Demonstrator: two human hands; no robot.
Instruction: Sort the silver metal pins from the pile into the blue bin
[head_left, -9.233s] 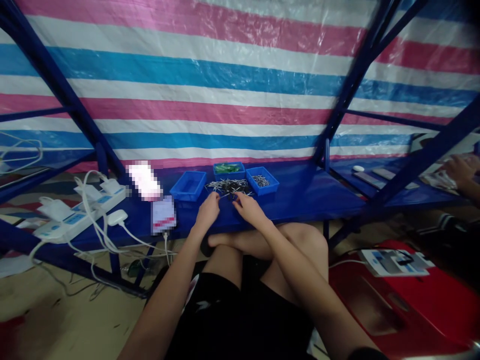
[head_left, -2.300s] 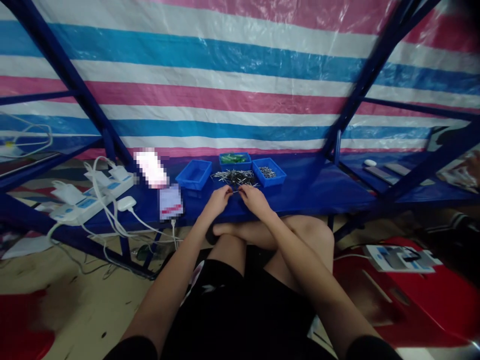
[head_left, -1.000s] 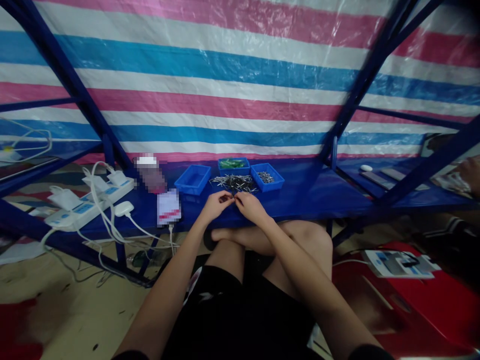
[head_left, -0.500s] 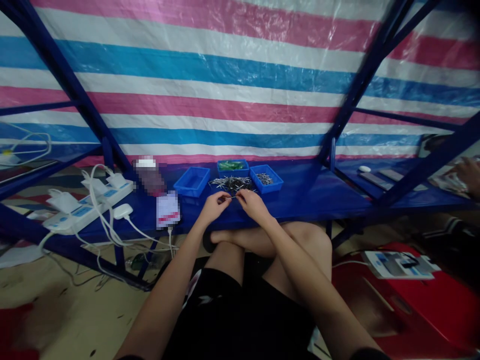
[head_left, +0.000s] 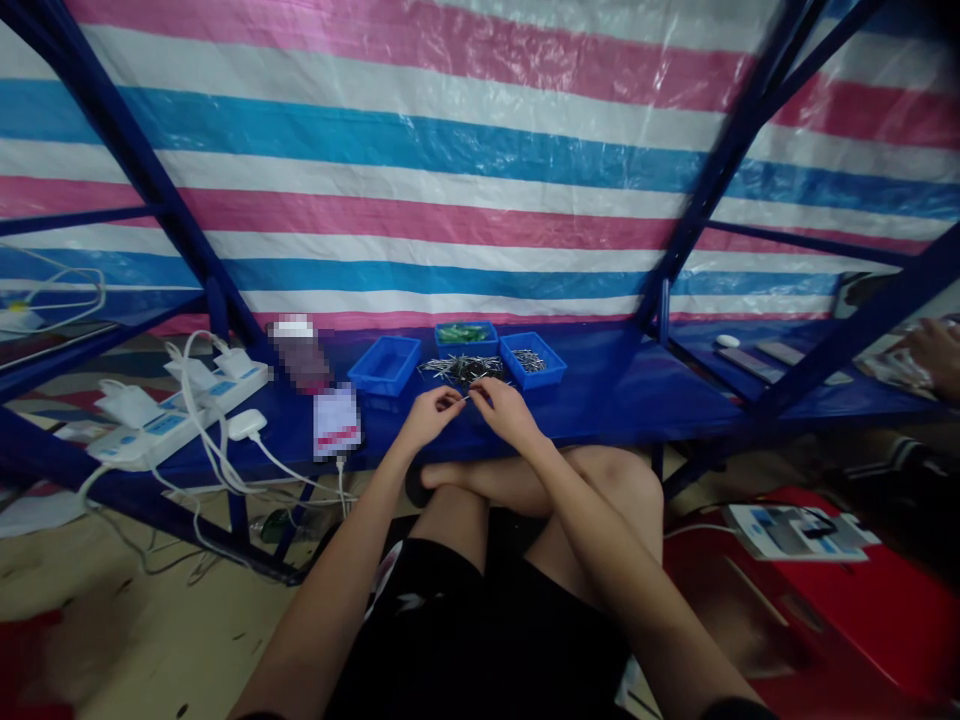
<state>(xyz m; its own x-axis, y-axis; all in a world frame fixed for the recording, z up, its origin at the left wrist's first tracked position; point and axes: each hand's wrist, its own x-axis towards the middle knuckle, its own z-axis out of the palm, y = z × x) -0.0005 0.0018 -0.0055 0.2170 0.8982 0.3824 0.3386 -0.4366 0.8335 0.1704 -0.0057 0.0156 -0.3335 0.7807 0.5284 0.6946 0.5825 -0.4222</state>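
My left hand (head_left: 433, 415) and my right hand (head_left: 501, 408) meet over the front of the blue table, fingers pinched. Between their fingertips is a thin, light-coloured stick-like piece (head_left: 466, 398), too small to name; both hands seem to grip it. Just behind them lies a loose pile of thin silvery and dark pieces (head_left: 463, 369). A blue bin (head_left: 556, 377) to the right holds similar silvery pieces. Behind the pile, another blue bin (head_left: 491, 341) contains green items. The blue bin (head_left: 384, 366) on the left shows a bare bottom.
A white power strip (head_left: 127, 447) with plugs and tangled cables sits on the left, near a blurred-out phone-like item (head_left: 337, 420). Blue metal posts (head_left: 694, 215) frame the table. A red stool (head_left: 847, 610) stands at right. Another person's hand (head_left: 937, 355) shows at the far right.
My fingertips have drawn slightly closer together around the small piece, and my right hand has shifted a little. The bins and pile stay where they were.
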